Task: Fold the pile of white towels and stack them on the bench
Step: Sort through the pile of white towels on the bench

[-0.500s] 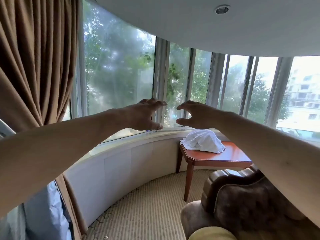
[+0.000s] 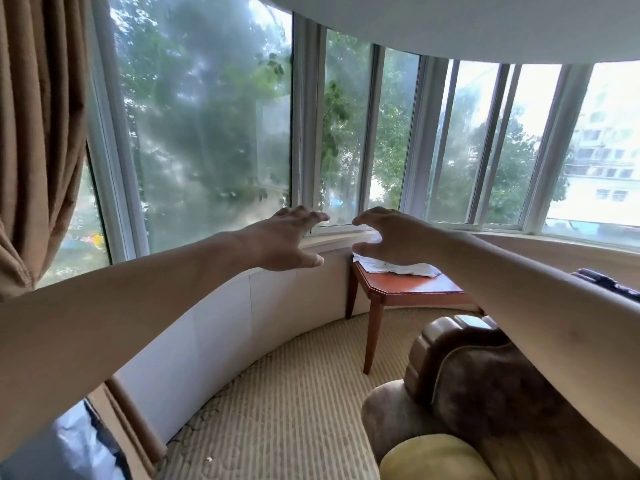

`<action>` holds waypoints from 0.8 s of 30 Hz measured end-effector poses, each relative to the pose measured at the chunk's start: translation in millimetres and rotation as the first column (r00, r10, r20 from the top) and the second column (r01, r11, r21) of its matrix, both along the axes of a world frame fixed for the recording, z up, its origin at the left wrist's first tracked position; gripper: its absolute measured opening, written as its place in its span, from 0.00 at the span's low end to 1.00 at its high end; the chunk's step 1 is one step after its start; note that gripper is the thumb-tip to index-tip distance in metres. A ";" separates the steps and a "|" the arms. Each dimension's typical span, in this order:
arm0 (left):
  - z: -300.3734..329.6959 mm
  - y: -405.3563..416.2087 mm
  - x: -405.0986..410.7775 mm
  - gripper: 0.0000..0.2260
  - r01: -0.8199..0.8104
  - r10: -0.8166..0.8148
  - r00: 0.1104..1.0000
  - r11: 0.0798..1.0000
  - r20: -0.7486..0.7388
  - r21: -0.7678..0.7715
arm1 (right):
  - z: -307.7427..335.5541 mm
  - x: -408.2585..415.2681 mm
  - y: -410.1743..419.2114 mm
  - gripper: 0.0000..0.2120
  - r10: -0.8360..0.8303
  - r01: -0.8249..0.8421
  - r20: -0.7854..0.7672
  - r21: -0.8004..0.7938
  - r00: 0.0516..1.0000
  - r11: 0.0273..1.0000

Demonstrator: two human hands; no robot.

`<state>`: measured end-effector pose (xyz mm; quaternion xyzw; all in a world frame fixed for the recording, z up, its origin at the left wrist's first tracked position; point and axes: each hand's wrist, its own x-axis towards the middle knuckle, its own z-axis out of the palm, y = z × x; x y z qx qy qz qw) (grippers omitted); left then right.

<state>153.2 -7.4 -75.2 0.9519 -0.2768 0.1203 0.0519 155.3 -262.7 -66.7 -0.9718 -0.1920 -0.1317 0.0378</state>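
Observation:
Both my arms are stretched out in front of me at window height. My left hand (image 2: 285, 239) and my right hand (image 2: 389, 237) hover side by side with fingers spread and loosely bent, holding nothing. A pile of white towels (image 2: 398, 266) lies on a reddish wooden side table (image 2: 412, 289) by the curved window wall. My right hand covers most of the pile from this angle, well short of it in depth.
A brown upholstered armchair (image 2: 485, 386) with a yellow cushion (image 2: 433, 459) stands at the lower right. A brown curtain (image 2: 38, 133) hangs at the left. Striped carpet (image 2: 287, 403) runs between the curved white wall panel (image 2: 214, 334) and the chair.
The view has shifted, so the towel pile now sits behind my right hand instead of below it. Both hands keep the same spread pose.

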 end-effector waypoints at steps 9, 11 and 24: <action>-38.3 -46.6 171.2 0.38 -0.010 0.010 1.000 0.998 0.005 0.066 | -47.4 173.3 -44.9 0.29 0.019 -0.019 0.065 -0.001 0.998 1.000; -46.0 -61.5 212.2 0.38 -0.019 0.020 1.000 0.996 -0.012 0.089 | -57.0 214.5 -57.7 0.29 0.024 -0.024 0.055 0.002 0.998 1.000; -92.6 -127.0 446.1 0.38 0.023 -0.018 0.994 0.999 -0.111 0.044 | -106.4 449.1 -105.7 0.30 0.010 -0.008 -0.060 0.034 0.998 0.999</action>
